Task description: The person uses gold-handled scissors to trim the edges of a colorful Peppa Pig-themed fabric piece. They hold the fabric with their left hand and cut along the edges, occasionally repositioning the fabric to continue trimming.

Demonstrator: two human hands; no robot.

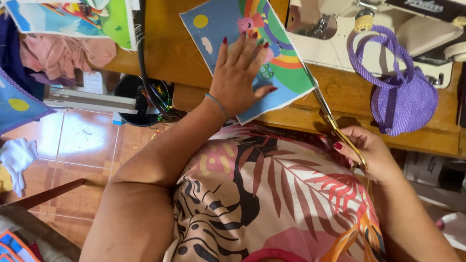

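Left hand: the left hand point(241, 75) is lying flat, fingers spread fully open, palm pressing down on the printed fabric piece point(228, 29); it is gripping nothing, only pinning the piece to the wooden table point(165, 53).
Printed fabric piece: it is resting on the table at 12 o'clock from the person's torso, blue with a sun, a cloud and a rainbow; its lower corner is overhanging the table's near edge.
Scissors: the scissors point(324, 104) are lying at 3 o'clock from the left hand, blades running along the fabric's right edge and touching it; how far the blades are parted cannot be told.
Right hand: the right hand point(371, 155) is sitting at 4 o'clock from the fabric, fingers closed around the gold scissor handles.
Purple bag: a purple woven bag point(403, 97) is resting on the table at 1 o'clock from the right hand, just in front of a sewing machine point(340, 43).
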